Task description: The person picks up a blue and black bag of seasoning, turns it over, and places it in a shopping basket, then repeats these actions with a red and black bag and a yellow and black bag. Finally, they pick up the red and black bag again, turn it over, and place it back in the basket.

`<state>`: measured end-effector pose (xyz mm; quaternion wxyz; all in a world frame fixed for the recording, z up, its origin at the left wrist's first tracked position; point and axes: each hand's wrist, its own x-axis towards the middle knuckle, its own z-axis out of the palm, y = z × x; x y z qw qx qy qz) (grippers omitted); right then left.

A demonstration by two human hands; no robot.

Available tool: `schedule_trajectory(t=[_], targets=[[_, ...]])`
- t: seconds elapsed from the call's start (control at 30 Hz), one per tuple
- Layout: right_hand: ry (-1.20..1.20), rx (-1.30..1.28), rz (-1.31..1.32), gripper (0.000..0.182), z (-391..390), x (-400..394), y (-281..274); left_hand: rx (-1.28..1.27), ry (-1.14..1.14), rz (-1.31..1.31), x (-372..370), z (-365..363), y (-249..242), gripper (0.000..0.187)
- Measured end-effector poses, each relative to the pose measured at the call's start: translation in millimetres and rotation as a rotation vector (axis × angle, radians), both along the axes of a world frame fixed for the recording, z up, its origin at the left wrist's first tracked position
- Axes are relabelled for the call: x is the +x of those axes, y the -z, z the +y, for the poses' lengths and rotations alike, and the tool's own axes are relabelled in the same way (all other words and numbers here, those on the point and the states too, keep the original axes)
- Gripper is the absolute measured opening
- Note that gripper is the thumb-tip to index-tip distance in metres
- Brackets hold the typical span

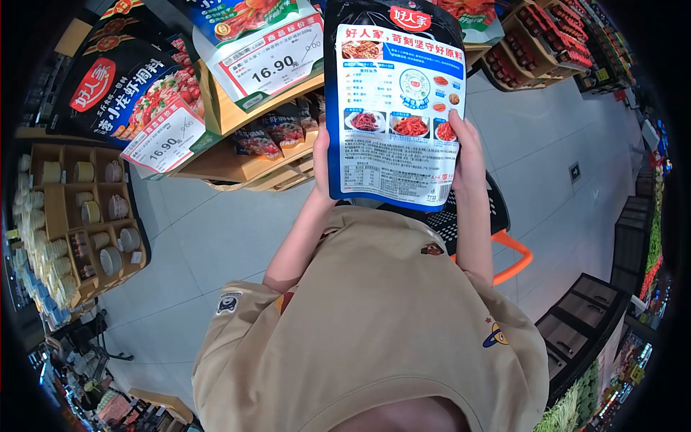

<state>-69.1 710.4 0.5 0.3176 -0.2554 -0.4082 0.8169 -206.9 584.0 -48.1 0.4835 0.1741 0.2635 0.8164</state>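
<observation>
A large blue, black and white food packet [396, 108] is held upright in front of my chest, its printed back with text and small food pictures facing me. My left hand [323, 165] grips its left edge, with most of the fingers hidden behind it. On the right edge, my right hand [468, 151] holds the same packet, the thumb lying on the front face. Just left of the packet is a wooden shelf [281, 97] with price cards reading 16.90 and smaller packets [284, 126] inside.
A black basket with an orange handle [515, 259] is partly hidden behind the packet and my right arm. Shelves of bowls and cups [86, 209] stand at the left. Dark wooden cabinets [583, 309] are at the lower right, and more stocked shelves [540, 43] at the upper right.
</observation>
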Motion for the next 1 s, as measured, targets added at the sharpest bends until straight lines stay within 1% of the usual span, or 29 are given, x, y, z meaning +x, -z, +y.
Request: schedule_trajectory(t=[0.07, 0.13, 0.33, 0.53, 0.67, 0.73, 0.77, 0.83, 0.87, 0.9, 0.97, 1.0], targets=[[0.007, 0.01, -0.004, 0.031, 0, 1, 0, 0.008, 0.002, 0.006, 1, 0, -4, 0.054], [-0.001, 0.046, -0.014, 0.032, 1, 2, 2, -0.077, 0.022, 0.065, 4, -1, -10, 0.062], [0.022, 0.07, -0.042, 0.031, 4, 7, 8, -0.06, 0.053, 0.087, 5, 0, -3, 0.062], [0.049, 0.032, -0.019, 0.031, 4, 14, 13, -0.039, 0.106, 0.07, 6, 2, 8, 0.059], [0.094, 0.03, -0.04, 0.031, 4, 22, 18, -0.112, 0.068, 0.135, 9, 2, 18, 0.055], [0.046, 0.04, -0.045, 0.029, 6, 30, 26, -0.124, 0.033, 0.284, 6, 2, 24, 0.042], [0.051, 0.037, -0.041, 0.029, 5, 33, 30, -0.126, 0.038, 0.288, 8, 2, 22, 0.042], [0.029, 0.02, -0.089, 0.028, 6, 38, 38, -0.311, 0.064, 0.525, 13, 2, 13, 0.029], [0.022, 0.003, -0.105, 0.025, 7, 42, 39, -0.328, 0.093, 0.541, 13, 4, 15, 0.023], [0.065, -0.004, -0.155, 0.024, 7, 44, 41, -0.336, 0.1, 0.585, 17, 7, 15, 0.021], [0.043, 0.03, -0.241, 0.024, 11, 53, 50, -0.381, 0.07, 0.776, 23, 10, 24, 0.019], [0.042, 0.049, -0.263, 0.024, 11, 58, 52, -0.457, 0.076, 0.836, 27, 10, 28, 0.019]])
